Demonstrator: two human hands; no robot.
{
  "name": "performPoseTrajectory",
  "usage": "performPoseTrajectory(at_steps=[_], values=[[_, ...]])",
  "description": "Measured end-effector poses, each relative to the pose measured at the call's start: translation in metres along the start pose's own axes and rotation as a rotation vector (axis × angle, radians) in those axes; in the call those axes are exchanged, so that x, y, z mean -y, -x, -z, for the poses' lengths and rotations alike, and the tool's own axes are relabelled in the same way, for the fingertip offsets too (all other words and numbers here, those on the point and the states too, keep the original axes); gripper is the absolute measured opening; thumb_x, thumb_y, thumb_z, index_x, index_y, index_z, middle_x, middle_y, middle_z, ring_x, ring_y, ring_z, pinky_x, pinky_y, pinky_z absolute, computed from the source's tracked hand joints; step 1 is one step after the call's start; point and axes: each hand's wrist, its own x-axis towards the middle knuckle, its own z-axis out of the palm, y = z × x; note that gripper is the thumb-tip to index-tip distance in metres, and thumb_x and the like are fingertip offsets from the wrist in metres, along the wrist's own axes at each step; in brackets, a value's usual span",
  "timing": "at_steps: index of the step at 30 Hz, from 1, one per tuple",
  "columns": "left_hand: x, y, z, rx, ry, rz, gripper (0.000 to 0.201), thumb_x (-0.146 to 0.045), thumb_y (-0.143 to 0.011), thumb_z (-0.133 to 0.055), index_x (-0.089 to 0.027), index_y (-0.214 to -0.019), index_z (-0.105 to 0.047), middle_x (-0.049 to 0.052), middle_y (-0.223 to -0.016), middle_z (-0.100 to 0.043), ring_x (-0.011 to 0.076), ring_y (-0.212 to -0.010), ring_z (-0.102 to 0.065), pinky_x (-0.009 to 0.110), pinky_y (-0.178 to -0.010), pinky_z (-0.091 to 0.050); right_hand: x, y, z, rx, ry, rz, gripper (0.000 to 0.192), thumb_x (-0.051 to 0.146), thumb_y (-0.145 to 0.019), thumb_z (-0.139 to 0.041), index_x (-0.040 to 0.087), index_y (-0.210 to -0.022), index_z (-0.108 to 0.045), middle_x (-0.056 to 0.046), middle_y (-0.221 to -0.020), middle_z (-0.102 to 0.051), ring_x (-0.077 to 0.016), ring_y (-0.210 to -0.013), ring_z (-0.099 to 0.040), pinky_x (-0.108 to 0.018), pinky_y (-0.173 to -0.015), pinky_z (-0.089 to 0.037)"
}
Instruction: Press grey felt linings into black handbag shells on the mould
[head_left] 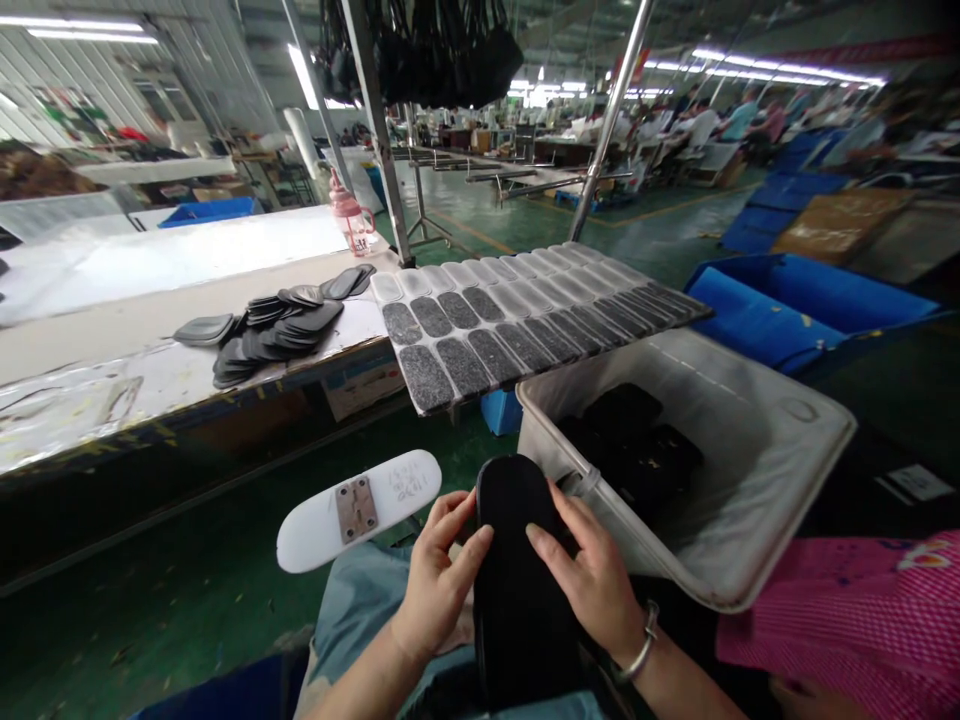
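A long black piece with a rounded end [517,580] stands upright over my lap, its kind unclear. My left hand [446,560] grips its left edge, thumb on the face and fingers behind. On the opposite edge my right hand [589,570] holds it the same way, with a metal bangle on the wrist. To the left, a white round-ended board [315,530] carries a metal plate with screws [355,508]. Beyond my hands, a slanted board bears rows of dark, speckled round-ended pieces [469,365], the farther ones pale.
A whitish plastic bin [772,460] with black items [630,440] stands at right. Dark flat pieces [277,335] lie stacked on the left worktable [112,340], near a pink bottle [351,215]. Metal posts [379,130] rise ahead. A person's pink checked garment [847,630] is close by.
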Motion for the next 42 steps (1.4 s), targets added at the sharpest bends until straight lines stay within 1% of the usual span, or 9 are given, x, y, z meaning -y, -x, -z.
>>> performPoseTrajectory(at_steps=[5, 8, 17, 23, 26, 29, 34, 37, 42], values=[[-0.002, -0.012, -0.003, -0.046, 0.039, 0.06, 0.049, -0.039, -0.084, -0.059, -0.026, -0.131, -0.053, 0.004, -0.11, -0.057, 0.0204, -0.107, -0.055, 0.032, -0.093, -0.045, -0.002, -0.013, 0.006, 0.05, -0.018, 0.053, 0.063, 0.032, -0.084, -0.059, 0.021, -0.142, -0.038, -0.011, -0.138, -0.051, -0.0258, -0.125, -0.049, -0.045, -0.104, -0.043], [-0.004, -0.013, -0.008, -0.021, 0.069, 0.053, 0.042, -0.038, -0.085, -0.058, -0.025, -0.126, -0.059, 0.004, -0.111, -0.057, 0.0195, -0.107, -0.054, 0.028, -0.092, -0.044, -0.004, -0.022, 0.013, 0.125, -0.039, 0.077, 0.067, 0.032, -0.084, -0.06, 0.021, -0.145, -0.034, -0.011, -0.142, -0.047, -0.0262, -0.128, -0.047, -0.045, -0.106, -0.041], [-0.004, -0.013, -0.008, 0.001, 0.076, 0.052, 0.035, -0.036, -0.086, -0.058, -0.022, -0.117, -0.065, 0.005, -0.109, -0.058, 0.0198, -0.106, -0.053, 0.026, -0.089, -0.042, -0.003, -0.03, 0.02, 0.114, -0.149, 0.034, 0.053, 0.038, -0.081, -0.065, 0.023, -0.131, -0.054, -0.008, -0.118, -0.064, -0.0226, -0.106, -0.061, -0.036, -0.093, -0.05], [-0.002, -0.036, -0.002, 0.049, -0.035, 0.058, 0.054, -0.041, -0.084, -0.06, -0.027, -0.135, -0.049, 0.002, -0.103, -0.06, 0.0171, -0.098, -0.055, 0.031, -0.093, -0.041, -0.007, -0.042, 0.028, 0.156, -0.207, 0.003, 0.049, 0.039, -0.075, -0.071, 0.023, -0.12, -0.062, -0.004, -0.093, -0.069, -0.0178, -0.078, -0.064, -0.03, -0.07, -0.054], [-0.003, -0.044, -0.001, 0.138, -0.039, 0.037, 0.049, -0.042, -0.085, -0.058, -0.026, -0.131, -0.053, 0.003, -0.105, -0.06, 0.0187, -0.1, -0.055, 0.031, -0.091, -0.042, -0.012, -0.047, 0.027, 0.261, -0.365, -0.057, 0.058, 0.037, -0.077, -0.069, 0.025, -0.131, -0.053, -0.002, -0.097, -0.07, -0.0189, -0.084, -0.066, -0.032, -0.075, -0.056], [-0.002, -0.043, -0.005, 0.094, -0.031, 0.034, 0.044, -0.042, -0.086, -0.057, -0.023, -0.125, -0.059, 0.004, -0.101, -0.06, 0.0192, -0.097, -0.055, 0.029, -0.085, -0.043, -0.019, -0.048, 0.024, 0.322, -0.449, -0.116, 0.055, 0.038, -0.081, -0.065, 0.025, -0.133, -0.053, -0.002, -0.105, -0.069, -0.0217, -0.096, -0.065, -0.036, -0.086, -0.053], [0.003, -0.041, -0.011, 0.05, -0.015, 0.016, 0.038, -0.041, -0.085, -0.058, -0.023, -0.118, -0.064, 0.002, -0.091, -0.058, 0.0172, -0.089, -0.054, 0.027, -0.078, -0.043, -0.025, -0.047, 0.019, 0.323, -0.475, -0.152, 0.052, 0.038, -0.081, -0.065, 0.024, -0.13, -0.056, -0.003, -0.105, -0.069, -0.0207, -0.093, -0.064, -0.034, -0.083, -0.052], [0.001, -0.049, -0.01, 0.119, 0.088, 0.091, 0.037, -0.041, -0.084, -0.059, -0.022, -0.115, -0.063, 0.003, -0.095, -0.062, 0.0176, -0.09, -0.057, 0.027, -0.079, -0.044, -0.026, -0.05, 0.019, 0.357, -0.512, -0.145, 0.049, 0.036, -0.083, -0.064, 0.024, -0.129, -0.055, -0.002, -0.105, -0.068, -0.0198, -0.097, -0.063, -0.031, -0.084, -0.051], [-0.001, -0.069, -0.005, 0.262, 0.134, 0.181, 0.044, -0.041, -0.081, -0.063, -0.022, -0.121, -0.061, 0.005, -0.107, -0.067, 0.0216, -0.104, -0.057, 0.028, -0.088, -0.043, -0.028, -0.062, 0.022, 0.464, -0.541, -0.142, 0.051, 0.032, -0.082, -0.063, 0.026, -0.131, -0.052, 0.001, -0.095, -0.067, -0.016, -0.083, -0.063, -0.026, -0.072, -0.051]])
